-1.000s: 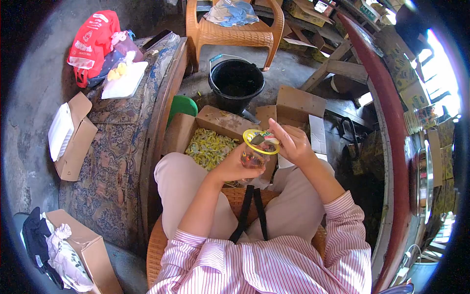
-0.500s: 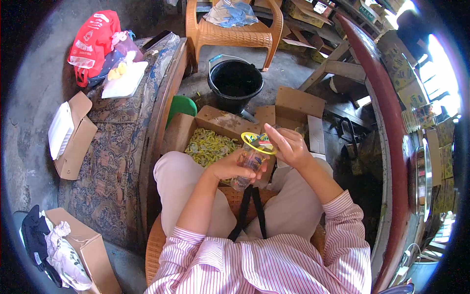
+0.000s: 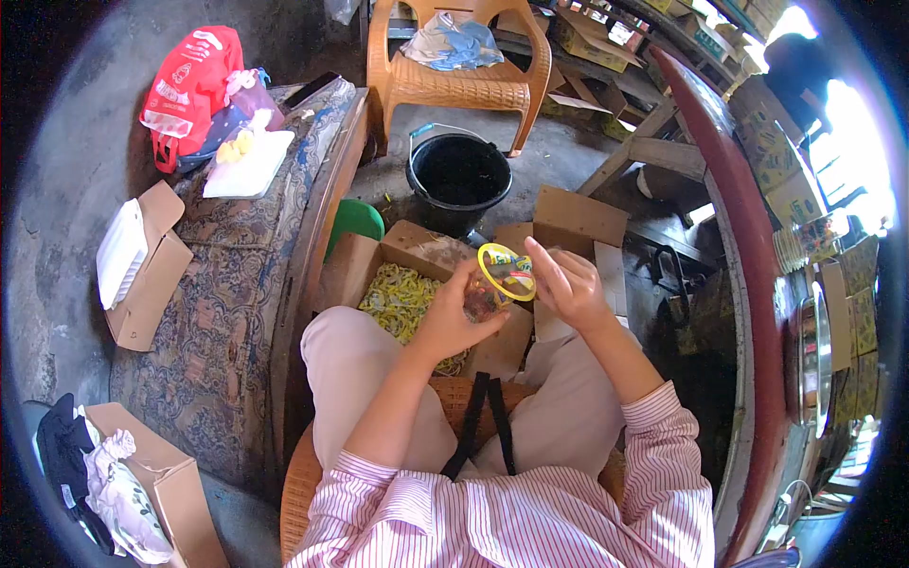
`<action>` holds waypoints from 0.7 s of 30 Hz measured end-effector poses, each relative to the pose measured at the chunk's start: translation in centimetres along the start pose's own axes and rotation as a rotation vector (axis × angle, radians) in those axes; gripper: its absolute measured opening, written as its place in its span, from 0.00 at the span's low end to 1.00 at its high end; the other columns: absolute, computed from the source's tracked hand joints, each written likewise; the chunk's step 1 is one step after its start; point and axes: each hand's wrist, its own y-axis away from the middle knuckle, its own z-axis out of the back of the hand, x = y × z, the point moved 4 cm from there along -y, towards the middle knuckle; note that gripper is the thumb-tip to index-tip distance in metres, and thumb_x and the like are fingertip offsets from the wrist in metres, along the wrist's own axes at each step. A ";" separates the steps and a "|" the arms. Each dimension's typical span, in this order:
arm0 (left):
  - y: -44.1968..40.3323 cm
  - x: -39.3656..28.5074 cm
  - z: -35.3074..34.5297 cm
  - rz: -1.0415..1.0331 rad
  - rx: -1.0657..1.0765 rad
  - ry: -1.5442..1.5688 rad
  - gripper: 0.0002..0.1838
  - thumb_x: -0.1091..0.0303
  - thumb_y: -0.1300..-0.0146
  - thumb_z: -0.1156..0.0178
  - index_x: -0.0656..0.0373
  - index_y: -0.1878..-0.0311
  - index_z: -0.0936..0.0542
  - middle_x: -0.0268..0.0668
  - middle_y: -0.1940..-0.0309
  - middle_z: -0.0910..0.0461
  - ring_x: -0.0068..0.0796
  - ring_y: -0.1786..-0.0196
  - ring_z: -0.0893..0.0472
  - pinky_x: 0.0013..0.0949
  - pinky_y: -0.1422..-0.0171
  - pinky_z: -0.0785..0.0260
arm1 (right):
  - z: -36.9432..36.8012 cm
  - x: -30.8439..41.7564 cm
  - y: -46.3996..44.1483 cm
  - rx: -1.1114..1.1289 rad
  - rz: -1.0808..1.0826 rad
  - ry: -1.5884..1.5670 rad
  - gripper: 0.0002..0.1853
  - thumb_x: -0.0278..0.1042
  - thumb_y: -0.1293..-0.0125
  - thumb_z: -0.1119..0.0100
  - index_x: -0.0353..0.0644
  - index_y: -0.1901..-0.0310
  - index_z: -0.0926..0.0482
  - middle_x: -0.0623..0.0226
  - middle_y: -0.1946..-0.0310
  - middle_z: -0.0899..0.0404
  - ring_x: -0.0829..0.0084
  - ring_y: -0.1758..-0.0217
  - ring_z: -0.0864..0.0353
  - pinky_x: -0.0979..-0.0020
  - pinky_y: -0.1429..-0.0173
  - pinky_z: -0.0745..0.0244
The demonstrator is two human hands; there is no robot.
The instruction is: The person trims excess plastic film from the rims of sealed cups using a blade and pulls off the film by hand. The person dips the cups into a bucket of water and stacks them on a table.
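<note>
My left hand (image 3: 449,320) is wrapped around a clear plastic cup (image 3: 481,299) with dark and reddish contents that I cannot make out. The cup tilts, and its yellow-rimmed printed lid (image 3: 510,273) faces up and to the right. At the lid's right edge my right hand (image 3: 569,287) closes on the rim, its index finger stretched along it and the thumb mostly hidden. Below and behind the cup, a cardboard box (image 3: 423,243) holds many small yellow-and-white wrapped pieces (image 3: 400,301).
Beyond the box stand a black bucket (image 3: 458,180) and a wicker-look plastic chair (image 3: 461,80) with a cloth on it. An open carton (image 3: 579,218) is at the right. A patterned bench (image 3: 232,284) runs along the left, and a red-edged table (image 3: 757,237) along the right.
The cup has moved slightly up and right, its lid turned more toward me. My left hand has shifted upward around the cup's side. My right hand stays at the rim.
</note>
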 end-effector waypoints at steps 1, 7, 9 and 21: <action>0.1 0.0 0.0 0.011 -0.019 0.002 0.34 0.69 0.56 0.31 0.59 0.44 0.35 0.38 0.56 0.25 0.23 0.61 0.25 0.27 0.61 0.30 | 0.0 -0.1 0.2 0.007 0.001 0.006 0.30 0.18 0.58 0.44 0.29 0.46 0.30 0.62 0.75 0.24 0.68 0.75 0.23 0.69 0.69 0.25; 0.3 0.0 -0.3 -0.011 0.020 -0.059 0.33 0.69 0.56 0.32 0.60 0.46 0.35 0.41 0.55 0.25 0.31 0.52 0.24 0.33 0.49 0.32 | 0.0 -0.4 0.6 0.026 0.010 0.029 0.29 0.20 0.58 0.44 0.29 0.47 0.30 0.61 0.73 0.23 0.68 0.73 0.22 0.69 0.67 0.24; 0.2 0.1 -0.3 -0.002 0.044 0.013 0.33 0.69 0.56 0.32 0.60 0.46 0.35 0.40 0.55 0.26 0.30 0.52 0.24 0.33 0.48 0.33 | 0.0 -0.4 0.6 0.019 0.008 0.021 0.29 0.19 0.58 0.44 0.28 0.47 0.30 0.62 0.73 0.23 0.68 0.73 0.22 0.69 0.67 0.24; 0.7 -0.3 -0.3 0.110 0.216 0.083 0.36 0.69 0.55 0.33 0.61 0.42 0.38 0.39 0.54 0.27 0.26 0.52 0.27 0.30 0.48 0.34 | -0.7 -0.3 1.8 0.053 0.048 -0.003 0.29 0.17 0.58 0.44 0.28 0.47 0.30 0.63 0.74 0.24 0.70 0.77 0.26 0.71 0.71 0.26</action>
